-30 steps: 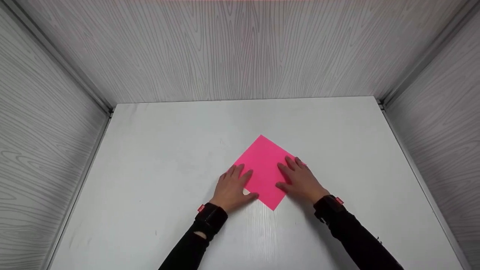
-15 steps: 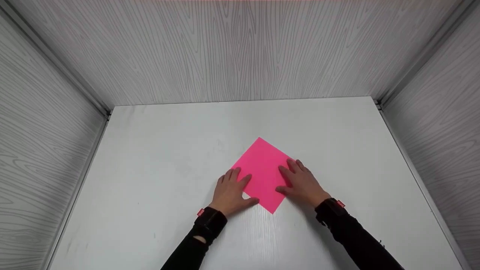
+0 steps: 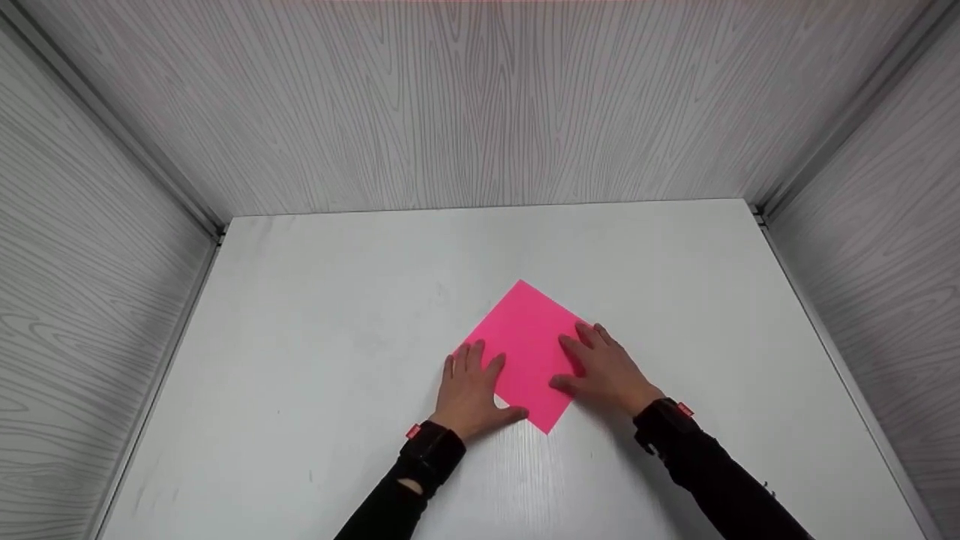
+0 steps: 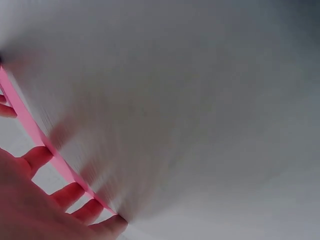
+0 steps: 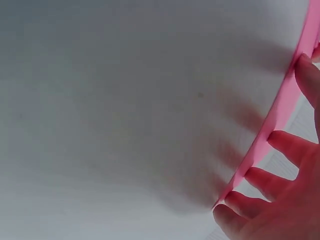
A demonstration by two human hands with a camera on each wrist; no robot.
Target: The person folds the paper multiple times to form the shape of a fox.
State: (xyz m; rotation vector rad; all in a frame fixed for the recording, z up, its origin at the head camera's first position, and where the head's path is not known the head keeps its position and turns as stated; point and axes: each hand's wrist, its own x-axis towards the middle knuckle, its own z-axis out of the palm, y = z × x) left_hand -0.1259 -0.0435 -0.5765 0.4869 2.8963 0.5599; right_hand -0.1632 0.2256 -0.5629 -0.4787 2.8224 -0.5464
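Pink paper [image 3: 525, 341] lies before us on the white table [image 3: 337, 322], a little right of the middle of the head view, turned like a diamond: one corner points away from the person, the opposite one toward them. We see its far corner and near corner bare, while the two side corners sit at or under the hands. The left hand [image 3: 469, 397] rests along the paper's left side with its fingers spread; its fingertips touch the sheet, and its thumb reaches across to the near left edge. The right hand [image 3: 609, 375] rests at the right side, its fingers likewise spread, with the thumb and index finger set apart on the pink surface. We find neither hand pinching the sheet; both touch it from above with their fingertips. In the two wrist views we see the paper as a narrow pink strip at a shallow angle, with the fingertips along it and soft shadows on the table beyond. Further out, each wrist wears a black band, the left band [image 3: 433, 454] and the right band [image 3: 664, 422], both with a small red tag, and black sleeves [image 3: 727, 480] cover the forearms. Around the table we see grey, wood-grained panels [image 3: 480, 105] at the back and both sides.
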